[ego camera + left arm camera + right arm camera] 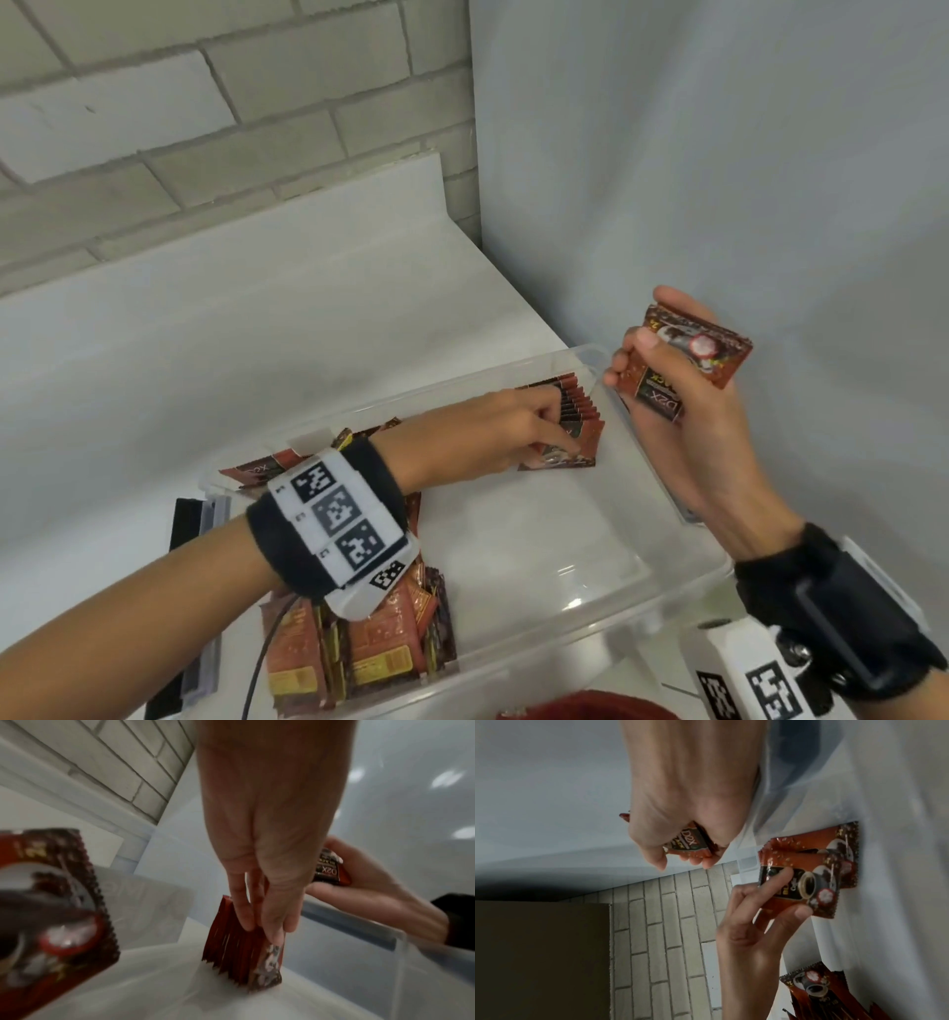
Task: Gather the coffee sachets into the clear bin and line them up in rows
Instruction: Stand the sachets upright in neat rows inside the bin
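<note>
The clear bin sits on a white counter. A row of red-brown coffee sachets stands on edge in its far right corner. My left hand reaches into the bin, and its thumb and fingers pinch the front sachet of that row. To the right, my right hand hovers above the bin's rim and grips a small stack of sachets, also seen in the right wrist view. Loose sachets lie piled along the bin's left side, partly under my left wrist.
A black and clear flat object lies left of the bin on the counter. A brick wall rises behind and a plain white wall stands close on the right. Something red shows at the bottom edge.
</note>
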Action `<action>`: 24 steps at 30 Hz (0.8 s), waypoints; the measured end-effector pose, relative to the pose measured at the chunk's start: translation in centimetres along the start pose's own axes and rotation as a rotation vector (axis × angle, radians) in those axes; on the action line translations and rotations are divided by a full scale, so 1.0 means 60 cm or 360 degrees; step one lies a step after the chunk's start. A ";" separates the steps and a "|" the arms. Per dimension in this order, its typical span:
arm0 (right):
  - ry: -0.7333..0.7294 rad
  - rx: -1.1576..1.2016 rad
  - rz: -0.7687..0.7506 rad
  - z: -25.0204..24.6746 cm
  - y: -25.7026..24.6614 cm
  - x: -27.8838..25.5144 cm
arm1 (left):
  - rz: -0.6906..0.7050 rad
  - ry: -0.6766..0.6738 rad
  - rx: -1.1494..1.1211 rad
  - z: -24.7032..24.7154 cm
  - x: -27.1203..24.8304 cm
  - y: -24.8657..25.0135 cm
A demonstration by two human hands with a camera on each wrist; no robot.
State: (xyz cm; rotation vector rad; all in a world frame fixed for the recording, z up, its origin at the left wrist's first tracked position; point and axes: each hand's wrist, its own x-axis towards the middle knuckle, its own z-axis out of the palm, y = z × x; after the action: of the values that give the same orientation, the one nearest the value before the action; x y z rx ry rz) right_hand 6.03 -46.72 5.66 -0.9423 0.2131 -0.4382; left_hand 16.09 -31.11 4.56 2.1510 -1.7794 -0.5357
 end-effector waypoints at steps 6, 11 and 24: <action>0.0000 0.0006 -0.0005 0.000 0.002 0.002 | 0.0258 0.0179 0.0300 0.011 0.021 -0.005; -0.0004 0.0022 -0.0002 -0.001 0.001 0.000 | 0.0270 0.0241 0.0351 0.012 0.024 -0.006; -0.0037 0.0228 0.0178 -0.001 0.000 -0.001 | 0.0242 0.0164 0.0558 0.030 0.030 -0.012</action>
State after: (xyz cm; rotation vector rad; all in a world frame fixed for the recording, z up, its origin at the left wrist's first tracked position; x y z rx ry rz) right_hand 5.95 -46.77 5.63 -0.7905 0.2091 -0.3349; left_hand 16.17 -32.76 2.46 2.1845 -2.0820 -0.0768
